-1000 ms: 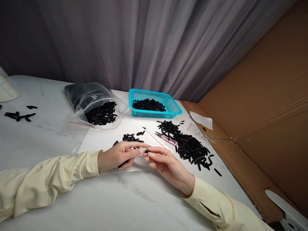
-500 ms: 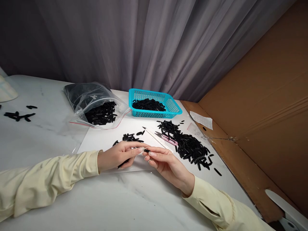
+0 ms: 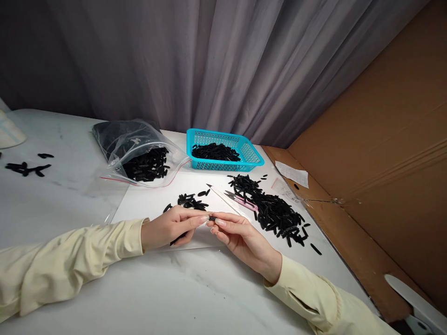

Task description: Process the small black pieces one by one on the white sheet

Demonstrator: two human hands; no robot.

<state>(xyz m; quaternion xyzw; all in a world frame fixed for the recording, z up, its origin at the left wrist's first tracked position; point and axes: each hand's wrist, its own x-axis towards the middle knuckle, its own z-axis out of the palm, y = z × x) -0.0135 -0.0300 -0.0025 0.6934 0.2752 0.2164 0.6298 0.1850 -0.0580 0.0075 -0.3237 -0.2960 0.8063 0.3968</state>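
Observation:
A small, slim black piece [image 3: 212, 218] is pinched between the fingertips of my left hand [image 3: 179, 224] and my right hand [image 3: 240, 232], which meet over a white sheet [image 3: 132, 202]. Both hands are closed on it, thumbs on top. Part of another black piece [image 3: 173, 241] shows below my left palm; whether that hand holds it I cannot tell. Just beyond the fingers lies a small cluster of black pieces [image 3: 191, 202]. Pink-handled thread snips [image 3: 244, 202] and a white pointed tool [image 3: 223, 197] with a dark tip lie beyond my right hand.
A large pile of black pieces [image 3: 277, 214] spreads at the right. Behind stand a blue basket [image 3: 226, 165] and an open zip bag [image 3: 139, 144], both holding black pieces. Several more pieces [image 3: 26, 168] lie far left. A cardboard wall [image 3: 380, 121] borders the right side.
The fingertips have shifted slightly around the black piece, and the left thumb has moved a little. Everything else stays in place.

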